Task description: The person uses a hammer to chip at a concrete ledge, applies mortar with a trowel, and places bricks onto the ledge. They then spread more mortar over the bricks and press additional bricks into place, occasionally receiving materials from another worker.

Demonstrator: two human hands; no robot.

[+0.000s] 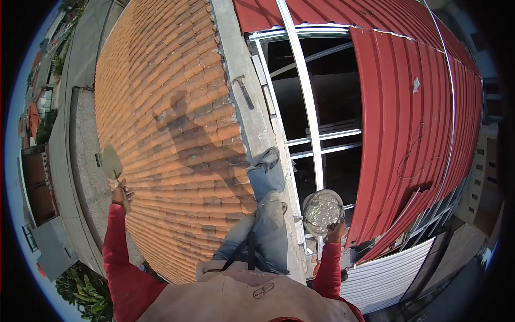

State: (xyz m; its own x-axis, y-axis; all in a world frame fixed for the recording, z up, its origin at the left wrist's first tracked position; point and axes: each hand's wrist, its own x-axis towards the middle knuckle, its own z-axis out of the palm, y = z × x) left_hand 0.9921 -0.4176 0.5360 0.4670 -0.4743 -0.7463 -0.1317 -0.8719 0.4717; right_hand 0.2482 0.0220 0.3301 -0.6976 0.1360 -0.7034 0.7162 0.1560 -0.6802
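Observation:
My left hand [121, 195], stretched far out to the left, is closed around the handle of a trowel [112, 163]. The trowel's broad blade points away from me, over the outer edge of the orange tile roof [161, 134]. On my right side, my right hand [337, 232] grips the rim of a round bucket [306, 217]. Wet grey mortar [324, 208] shows inside the bucket. It is held beside the white metal beams, near the opening in the roof. A hammer [244, 92] lies on the concrete ledge ahead of my feet.
My legs [263, 225] are on the narrow concrete ledge [257, 131] between the tiles and a dark opening [335, 86] crossed by white beams [307, 91]. Red corrugated sheets [397, 161] lie right of the opening. A white corrugated roof [386, 268] is lower right.

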